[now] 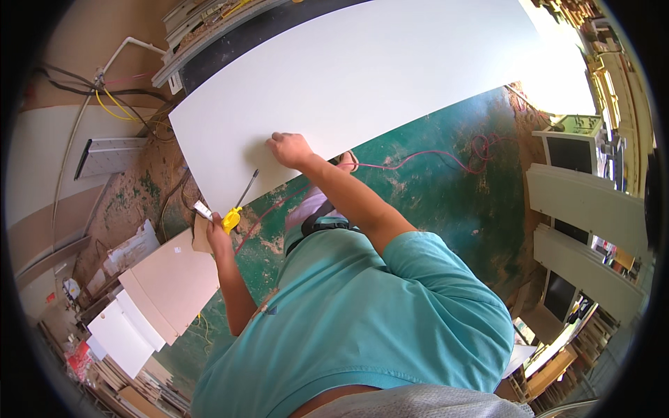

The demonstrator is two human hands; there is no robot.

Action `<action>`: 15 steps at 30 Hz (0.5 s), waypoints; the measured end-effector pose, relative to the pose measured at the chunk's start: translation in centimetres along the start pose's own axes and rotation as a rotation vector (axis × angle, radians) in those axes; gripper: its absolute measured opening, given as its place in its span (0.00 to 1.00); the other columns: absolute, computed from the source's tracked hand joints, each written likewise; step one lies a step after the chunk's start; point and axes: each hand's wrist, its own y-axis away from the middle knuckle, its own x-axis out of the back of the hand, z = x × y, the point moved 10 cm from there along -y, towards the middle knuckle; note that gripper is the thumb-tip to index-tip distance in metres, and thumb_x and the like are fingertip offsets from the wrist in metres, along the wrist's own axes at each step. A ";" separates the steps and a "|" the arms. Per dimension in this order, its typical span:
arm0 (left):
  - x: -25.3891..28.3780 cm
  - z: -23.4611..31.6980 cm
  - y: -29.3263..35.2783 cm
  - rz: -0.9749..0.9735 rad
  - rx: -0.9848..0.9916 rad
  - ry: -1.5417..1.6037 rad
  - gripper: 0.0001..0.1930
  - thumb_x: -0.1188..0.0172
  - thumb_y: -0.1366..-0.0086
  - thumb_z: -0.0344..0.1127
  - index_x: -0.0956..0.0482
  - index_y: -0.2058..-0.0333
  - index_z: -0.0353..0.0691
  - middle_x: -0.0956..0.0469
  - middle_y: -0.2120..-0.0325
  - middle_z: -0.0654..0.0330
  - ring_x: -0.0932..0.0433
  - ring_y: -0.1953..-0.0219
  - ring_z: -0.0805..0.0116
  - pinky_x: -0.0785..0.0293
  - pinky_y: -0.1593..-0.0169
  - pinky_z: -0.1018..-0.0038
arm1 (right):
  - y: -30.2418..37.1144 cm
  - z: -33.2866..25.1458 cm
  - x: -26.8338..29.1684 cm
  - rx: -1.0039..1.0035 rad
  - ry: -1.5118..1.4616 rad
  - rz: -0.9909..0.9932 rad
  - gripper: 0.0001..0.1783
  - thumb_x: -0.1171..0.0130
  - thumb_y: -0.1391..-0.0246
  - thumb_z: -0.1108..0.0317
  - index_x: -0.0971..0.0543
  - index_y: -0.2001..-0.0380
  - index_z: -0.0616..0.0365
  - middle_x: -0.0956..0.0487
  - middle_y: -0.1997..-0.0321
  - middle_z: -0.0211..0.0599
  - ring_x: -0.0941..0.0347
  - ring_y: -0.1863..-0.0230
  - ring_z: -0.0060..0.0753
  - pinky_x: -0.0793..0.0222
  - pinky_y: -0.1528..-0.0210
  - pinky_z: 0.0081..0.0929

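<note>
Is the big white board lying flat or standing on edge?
Flat: the white board shows its broad face upward, beneath the right hand.

Bare right hand point(289, 151) stretched forward, back uppermost, fingers curled; bare right forearm point(352, 195) angled inward across body's front. Bare left hand point(220, 240) nearer torso, fingers bent in grip; bare left forearm point(237, 296) pointing forward.

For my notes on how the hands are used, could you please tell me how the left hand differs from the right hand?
The left hand grips a yellow tool with a slim dark shaft, while no tool shows in the right hand. The left hand is just outside the white board's edge; the right hand is over its surface, fingers curled. Both are bare.
</note>
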 end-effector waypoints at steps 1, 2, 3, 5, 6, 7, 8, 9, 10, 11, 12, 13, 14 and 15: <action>-0.8 0.0 0.5 0.007 0.021 -0.004 0.22 0.56 0.24 0.47 0.27 0.54 0.30 0.21 0.67 0.55 0.21 0.71 0.63 0.27 0.75 0.69 | -2.8 2.3 1.1 0.030 0.062 -0.012 0.13 0.56 0.40 0.64 0.22 0.60 0.52 0.21 0.60 0.39 0.22 0.57 0.46 0.24 0.56 0.41; -1.1 -0.7 0.8 0.021 0.047 -0.034 0.22 0.57 0.24 0.48 0.27 0.55 0.31 0.21 0.67 0.54 0.22 0.73 0.64 0.29 0.77 0.69 | -4.5 6.9 4.4 0.010 0.063 0.155 0.13 0.58 0.39 0.64 0.23 0.63 0.52 0.21 0.60 0.39 0.22 0.57 0.46 0.24 0.57 0.41; -1.0 -1.7 1.0 0.102 0.136 -0.140 0.22 0.58 0.24 0.49 0.27 0.57 0.32 0.21 0.70 0.54 0.24 0.76 0.65 0.30 0.77 0.70 | -5.5 13.7 8.7 -0.152 0.131 0.231 0.11 0.56 0.42 0.66 0.22 0.65 0.49 0.21 0.60 0.38 0.22 0.59 0.48 0.24 0.61 0.44; -2.7 -1.3 1.0 0.180 0.294 -0.280 0.21 0.58 0.24 0.49 0.27 0.59 0.33 0.21 0.72 0.54 0.25 0.78 0.64 0.30 0.75 0.69 | -2.9 28.2 19.9 -0.403 0.078 0.495 0.10 0.49 0.43 0.63 0.19 0.64 0.47 0.19 0.58 0.37 0.22 0.57 0.49 0.25 0.58 0.42; -4.4 -0.5 0.3 0.139 0.292 -0.238 0.21 0.57 0.25 0.49 0.27 0.60 0.34 0.22 0.73 0.54 0.25 0.79 0.65 0.31 0.76 0.70 | -0.3 35.8 25.0 -0.541 0.148 0.546 0.10 0.45 0.44 0.60 0.18 0.62 0.46 0.19 0.56 0.37 0.22 0.56 0.48 0.25 0.55 0.40; -5.4 -0.2 0.3 0.104 0.302 -0.203 0.21 0.57 0.25 0.50 0.27 0.60 0.34 0.22 0.74 0.55 0.26 0.80 0.66 0.32 0.78 0.71 | 3.2 40.8 30.1 -0.703 0.227 0.568 0.12 0.46 0.43 0.58 0.18 0.60 0.46 0.18 0.55 0.36 0.22 0.55 0.47 0.26 0.52 0.40; -6.6 0.0 0.1 0.073 0.306 -0.157 0.21 0.56 0.25 0.50 0.27 0.60 0.35 0.22 0.75 0.56 0.26 0.81 0.67 0.33 0.79 0.73 | 7.3 45.5 33.6 -0.880 0.342 0.616 0.13 0.45 0.42 0.55 0.17 0.60 0.45 0.18 0.55 0.35 0.21 0.54 0.45 0.27 0.51 0.39; -7.4 0.0 -0.5 0.104 0.251 -0.109 0.21 0.56 0.25 0.50 0.27 0.60 0.35 0.22 0.75 0.56 0.28 0.82 0.69 0.36 0.80 0.75 | 10.0 48.9 34.9 -1.092 0.297 0.627 0.13 0.45 0.42 0.54 0.17 0.60 0.44 0.18 0.53 0.34 0.21 0.53 0.42 0.27 0.51 0.38; -7.8 -0.9 -0.9 0.132 0.199 -0.071 0.22 0.56 0.26 0.51 0.27 0.60 0.35 0.22 0.76 0.57 0.29 0.83 0.71 0.39 0.82 0.77 | 10.7 49.6 35.1 -1.143 0.302 0.652 0.14 0.44 0.42 0.52 0.16 0.60 0.43 0.18 0.54 0.33 0.21 0.54 0.40 0.27 0.51 0.37; -7.7 -1.7 0.1 0.167 0.164 -0.039 0.22 0.55 0.26 0.51 0.27 0.60 0.35 0.22 0.76 0.57 0.30 0.85 0.73 0.42 0.84 0.79 | 8.3 46.5 34.0 -1.048 0.357 0.613 0.13 0.44 0.42 0.54 0.16 0.59 0.42 0.18 0.58 0.33 0.21 0.57 0.39 0.27 0.53 0.36; -8.1 -1.8 0.2 0.216 0.175 -0.019 0.22 0.55 0.26 0.52 0.27 0.60 0.36 0.22 0.77 0.58 0.32 0.86 0.74 0.45 0.85 0.80 | 6.0 42.9 31.8 -0.799 0.343 0.628 0.12 0.44 0.43 0.57 0.15 0.59 0.41 0.20 0.65 0.33 0.22 0.63 0.39 0.26 0.57 0.37; -8.8 -1.4 -0.4 0.263 0.170 0.009 0.21 0.55 0.26 0.52 0.27 0.60 0.36 0.22 0.77 0.58 0.35 0.87 0.76 0.48 0.86 0.81 | 3.4 37.7 28.8 -0.574 0.330 0.610 0.11 0.44 0.44 0.62 0.15 0.61 0.40 0.22 0.69 0.33 0.24 0.68 0.40 0.26 0.65 0.36; -9.6 -0.8 -0.9 0.308 0.164 0.032 0.21 0.55 0.26 0.52 0.26 0.60 0.37 0.22 0.77 0.58 0.37 0.89 0.78 0.51 0.87 0.82 | 1.2 32.1 25.1 -0.357 0.264 0.538 0.10 0.43 0.46 0.65 0.15 0.63 0.42 0.23 0.70 0.33 0.24 0.70 0.40 0.26 0.70 0.36; -11.0 0.6 -1.1 0.266 0.233 -0.042 0.21 0.55 0.27 0.52 0.26 0.60 0.38 0.22 0.77 0.58 0.38 0.89 0.78 0.52 0.87 0.82 | -0.1 27.6 20.3 -0.240 0.124 0.396 0.10 0.42 0.49 0.67 0.16 0.64 0.44 0.23 0.70 0.32 0.24 0.70 0.39 0.26 0.72 0.35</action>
